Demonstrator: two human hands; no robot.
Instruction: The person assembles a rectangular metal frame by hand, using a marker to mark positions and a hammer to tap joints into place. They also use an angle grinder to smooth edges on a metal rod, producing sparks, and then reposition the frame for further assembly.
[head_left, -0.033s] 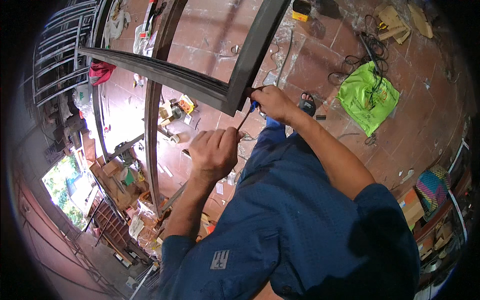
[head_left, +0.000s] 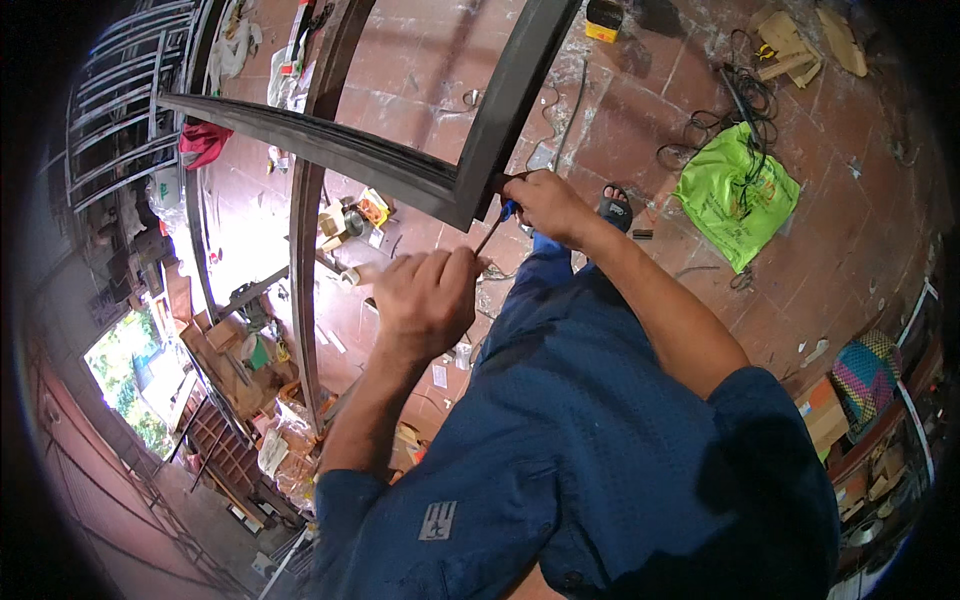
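A thin dark rod [head_left: 490,239] slants between my hands, just below the corner of a dark metal frame [head_left: 468,190]. My left hand [head_left: 428,295] is closed in a fist round the rod's lower end, which the fingers hide. At its upper end is a small blue piece [head_left: 509,210]. My right hand [head_left: 550,207] has its fingers closed at this blue piece, right beside the frame's corner. What the right fingertips press against is hidden. The rod's exact kind cannot be made out.
Dark upright bars [head_left: 304,250] stand left of the frame. On the tiled floor lie a bright green bag [head_left: 735,200] with black cables, cardboard pieces [head_left: 785,50] and a yellow-and-black container [head_left: 602,22]. Clutter and boxes [head_left: 225,335] line the left side.
My left fist has shifted slightly upward and turned a little with the rod. My right hand and the frame stay in place.
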